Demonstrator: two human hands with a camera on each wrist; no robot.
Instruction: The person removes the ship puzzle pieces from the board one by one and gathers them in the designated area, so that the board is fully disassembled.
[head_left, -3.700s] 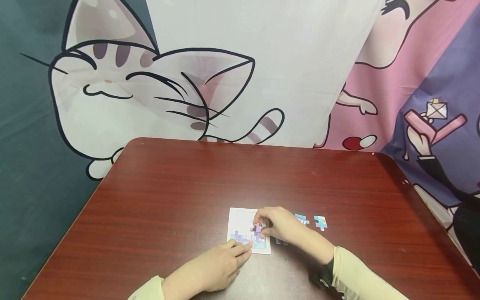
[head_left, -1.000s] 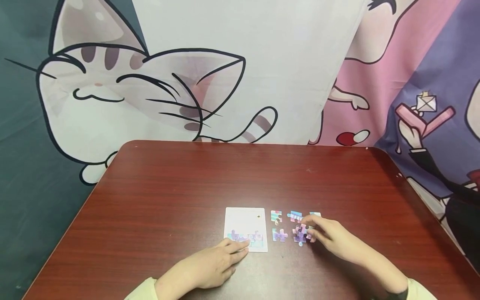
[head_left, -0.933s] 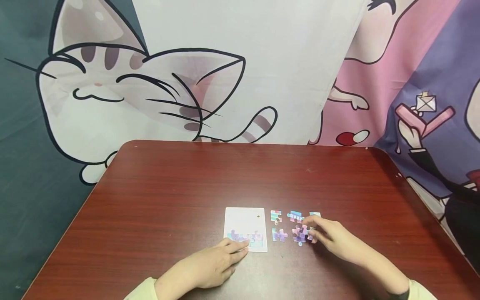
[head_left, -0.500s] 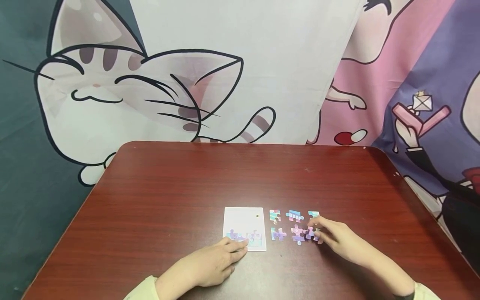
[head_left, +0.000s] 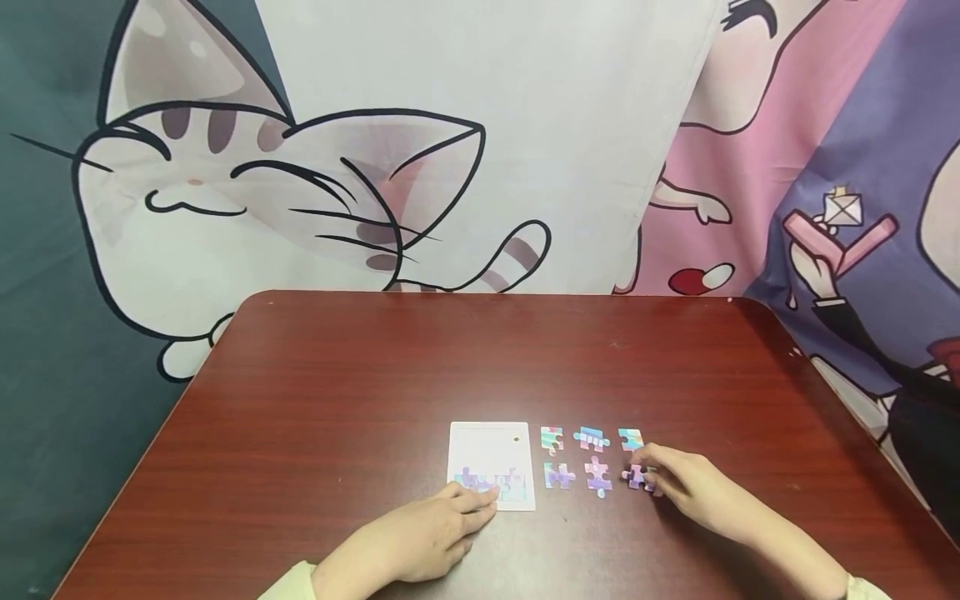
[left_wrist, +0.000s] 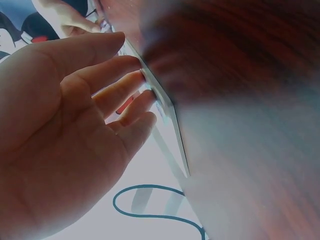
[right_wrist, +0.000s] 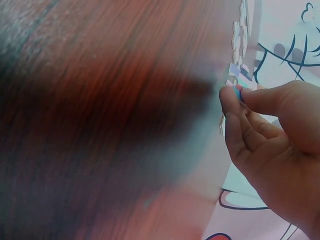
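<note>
1. The bare left hand [head_left: 420, 533] is resting with its fingers extended, gripping nothing, across the near-left corner of a flat, square white puzzle tray [head_left: 487, 446]; this is probably steadying it on the glossy red-brown wooden worktop [head_left: 337, 375].
2. Within the tray, joined purple and pale-blue jigsaw pieces [head_left: 512, 481] are lying along the side nearest the person, the left hand partly covering them.
3. The bare right hand [head_left: 697, 492] is pinching a small purple jigsaw piece [head_left: 635, 476] at the right end of the nearer row; gripping by the edge seems suited to so thin a part.
4. Beside the tray, a teal-and-pink piece [head_left: 552, 437], a blue piece [head_left: 592, 438] and a teal piece [head_left: 630, 438] are forming the farther row; a lavender piece [head_left: 559, 476] and a pink-and-purple piece [head_left: 597, 473] are completing the nearer one. The gaps are presumably leaving each easy to identify.
5. The right wrist view is revealing thumb and finger closing on a coloured sliver, a contact the head view is partly hiding; whether the piece is touching the worktop cannot be told.
6. The left wrist view is exposing the palm and the tray's thin edge at the fingertips; only the head view is showing the layout.
</note>
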